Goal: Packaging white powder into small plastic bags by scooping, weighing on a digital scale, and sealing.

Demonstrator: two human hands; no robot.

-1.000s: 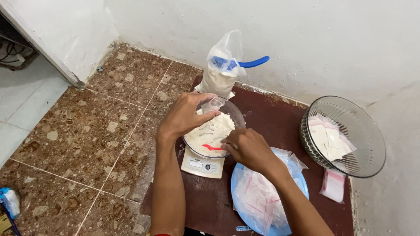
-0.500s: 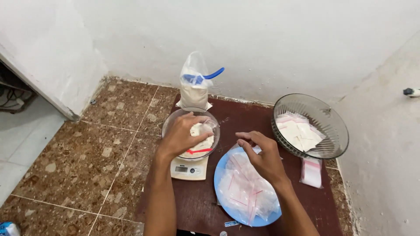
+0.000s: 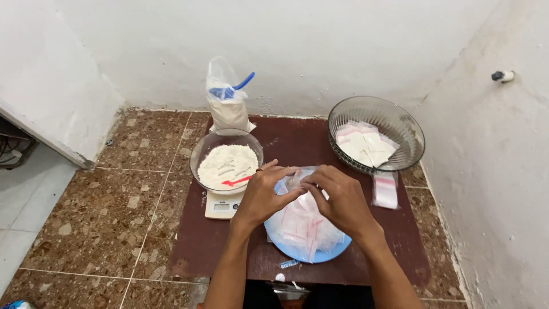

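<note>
My left hand (image 3: 261,194) and my right hand (image 3: 340,197) meet over a blue plate (image 3: 320,255) heaped with empty clear zip bags (image 3: 300,226). Both pinch one small clear bag (image 3: 296,178) between their fingertips. To the left, a glass bowl (image 3: 201,150) of white powder (image 3: 226,163) with a red spoon (image 3: 235,182) in it stands on a small white scale (image 3: 220,205). Everything rests on a low dark red table (image 3: 297,140).
A plastic sack of powder (image 3: 227,109) with a blue scoop handle stands at the table's back. A ribbed glass bowl (image 3: 343,111) of filled flat packets (image 3: 365,144) sits at the right, a small stack of bags (image 3: 385,190) beside it. White walls close the back and right.
My left hand left the powder bowl and came over the blue plate to meet my right hand, which let go of the red spoon. Both now pinch the small bag. The view pulled back.
</note>
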